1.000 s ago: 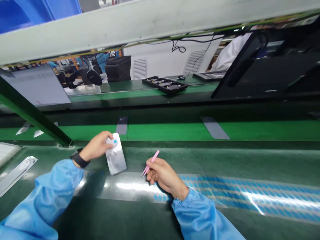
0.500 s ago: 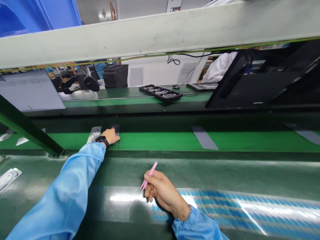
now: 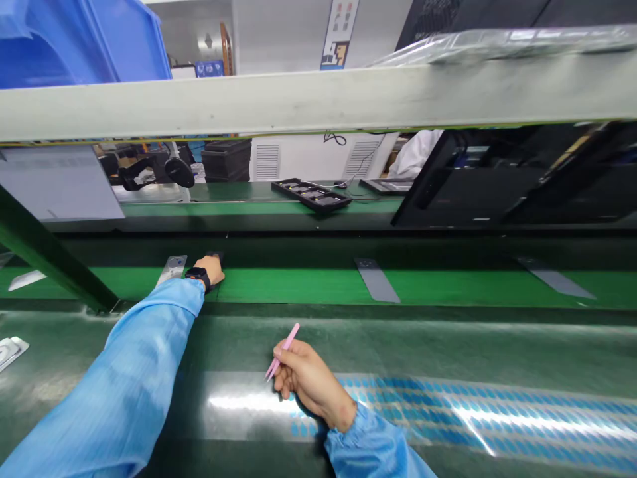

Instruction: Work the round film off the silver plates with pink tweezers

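Observation:
My left hand (image 3: 213, 269), with a black watch on its wrist, reaches across to the green belt. It is closed over a dark flat panel (image 3: 217, 254); its back hides most of the panel and the fingertips. Just left of that hand lies a silvery panel (image 3: 172, 267) with round markings. My right hand (image 3: 311, 382) is closed on pink tweezers (image 3: 283, 350), held like a pen, tips apart and pointing down-left. Below it on the bench lies a clear sheet (image 3: 398, 405) with rows of blue stickers; the tweezer tips appear to hold nothing.
Farther right on the belt (image 3: 288, 285) lie a grey panel (image 3: 377, 280) and another grey panel (image 3: 555, 277). A green post (image 3: 54, 255) stands at left. Overhead runs a pale beam (image 3: 298, 103). A black tray (image 3: 311, 194) and dark monitors (image 3: 462, 179) are behind the belt.
The view has tilted up and shifted, and the belt panels appear farther left. My left hand now covers more of the dark panel. My right hand keeps its grip on the tweezers.

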Available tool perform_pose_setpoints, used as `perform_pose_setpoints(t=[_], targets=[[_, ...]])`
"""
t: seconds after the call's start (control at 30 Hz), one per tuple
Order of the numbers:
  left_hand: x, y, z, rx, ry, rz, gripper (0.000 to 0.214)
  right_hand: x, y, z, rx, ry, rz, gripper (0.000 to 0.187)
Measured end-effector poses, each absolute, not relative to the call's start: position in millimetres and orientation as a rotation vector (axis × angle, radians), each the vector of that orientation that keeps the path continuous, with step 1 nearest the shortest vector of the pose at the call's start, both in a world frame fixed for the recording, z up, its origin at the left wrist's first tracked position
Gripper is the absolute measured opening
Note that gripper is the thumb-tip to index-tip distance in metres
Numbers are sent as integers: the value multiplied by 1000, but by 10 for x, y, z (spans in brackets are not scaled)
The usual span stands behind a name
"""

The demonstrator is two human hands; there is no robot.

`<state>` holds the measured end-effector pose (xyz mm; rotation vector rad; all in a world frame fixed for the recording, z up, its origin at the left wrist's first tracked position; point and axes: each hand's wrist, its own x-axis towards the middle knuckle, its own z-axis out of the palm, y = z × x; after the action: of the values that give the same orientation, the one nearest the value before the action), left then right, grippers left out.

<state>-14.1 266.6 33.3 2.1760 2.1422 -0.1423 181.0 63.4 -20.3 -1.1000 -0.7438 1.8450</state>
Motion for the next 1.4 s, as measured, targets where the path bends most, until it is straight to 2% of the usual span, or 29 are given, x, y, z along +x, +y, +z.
perform_pose_setpoints(t=[0.23,0.4,0.5,0.63,0.73,0.97,1.1,1.27,1.4], targets=[[-233,2560,675,2222,2188,55,31,1879,598,-86,-1118,-760,1828,40],[-479,1969,892,2156,2131,321,32,2132,525,127,-1304,-978,1507,35],[-488,1243,699,1973,1825,554,31,2219,522,117,-1478,-1140,1377,26],[-367,402,227,1698,1555,453,32,2195,557,-25,-1572,-1154,1376,20],[-317,99,62,1656,1483,371,27,2162,581,-107,-1596,-1120,1368,18],[-323,-10,300,1919,1519,89,24,2152,574,-93,-1639,-1166,1352,17],[-254,100,218,2183,1461,207,19,2133,567,-60,-1648,-1206,1339,17],[-149,256,-43,2307,1360,296,46,2184,572,-70,-1588,-1190,1378,24],[-109,256,-156,2321,1327,319,47,2178,524,-37,-1504,-1123,1437,34]])
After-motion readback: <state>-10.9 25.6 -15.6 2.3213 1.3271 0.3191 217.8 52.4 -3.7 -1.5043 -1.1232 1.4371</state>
